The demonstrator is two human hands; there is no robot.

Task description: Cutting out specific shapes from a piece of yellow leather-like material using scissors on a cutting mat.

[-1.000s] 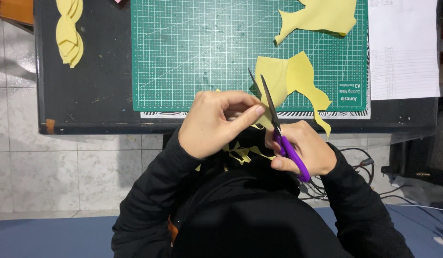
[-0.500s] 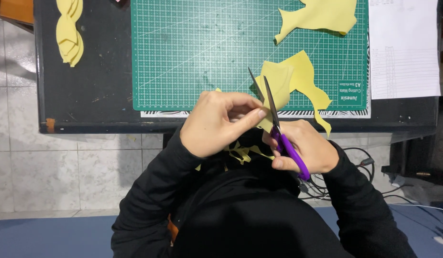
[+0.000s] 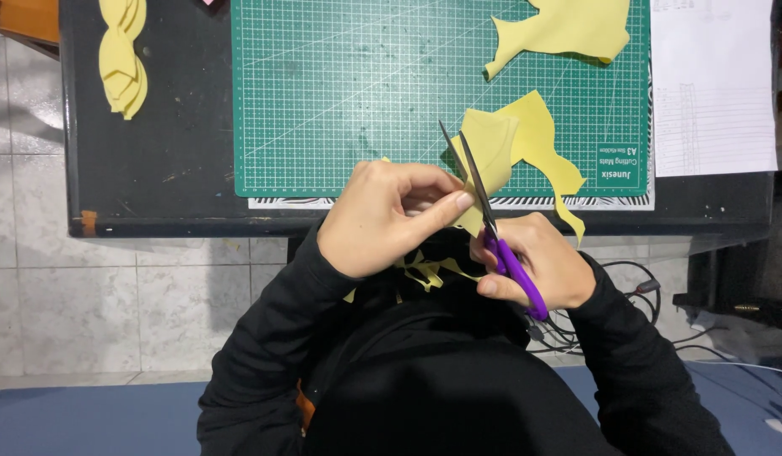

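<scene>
Now we pinch the yellow foam piece (image 3: 492,156) with our left hand (image 3: 391,215) over the table's near edge, while our right hand (image 3: 538,266) grips the purple-handled scissors (image 3: 492,228), blades parted against it.

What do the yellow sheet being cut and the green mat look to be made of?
Yellow sheet: probably thin craft foam or felt, matte; it bends softly without creasing. Green mat: likely rubbery vinyl cutting mat, low sheen, printed with a pale grid.
</scene>
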